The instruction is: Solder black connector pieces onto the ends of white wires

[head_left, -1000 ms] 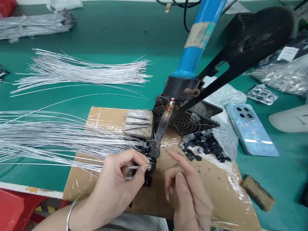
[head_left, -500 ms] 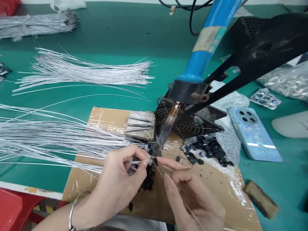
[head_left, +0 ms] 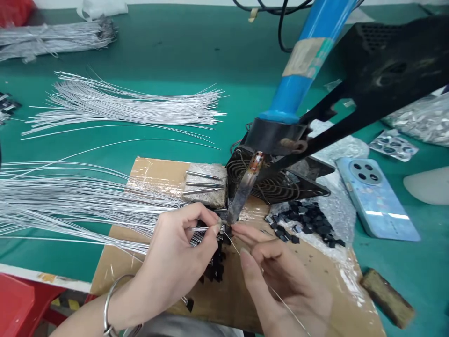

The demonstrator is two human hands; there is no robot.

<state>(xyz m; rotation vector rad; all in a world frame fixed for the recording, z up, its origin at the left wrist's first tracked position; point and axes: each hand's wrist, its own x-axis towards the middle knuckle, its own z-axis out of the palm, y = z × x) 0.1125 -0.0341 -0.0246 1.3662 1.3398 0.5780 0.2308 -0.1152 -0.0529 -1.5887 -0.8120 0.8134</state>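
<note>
Pinched in my left hand is the end of a thin white wire, with a small metal part at its tip; its exact shape is hidden by my fingers. That end sits right at the tip of a clamped soldering iron with a blue handle. My right hand is closed around a thin solder wire, which runs between thumb and fingers up to the same spot. Its extended fingertips touch or nearly touch the small part. Under my left hand lie several black pieces at the wire ends.
White wires spread left over a cardboard sheet; another bundle lies behind. A grey block carries metal rods. Behind the iron sits a black fan. Rightward are loose black pieces, a phone and a brown block.
The head view has shifted slightly. My left hand is a little higher, closer to the iron's tip, and a black piece on a wire shows more below it. Both hands keep their grip.
</note>
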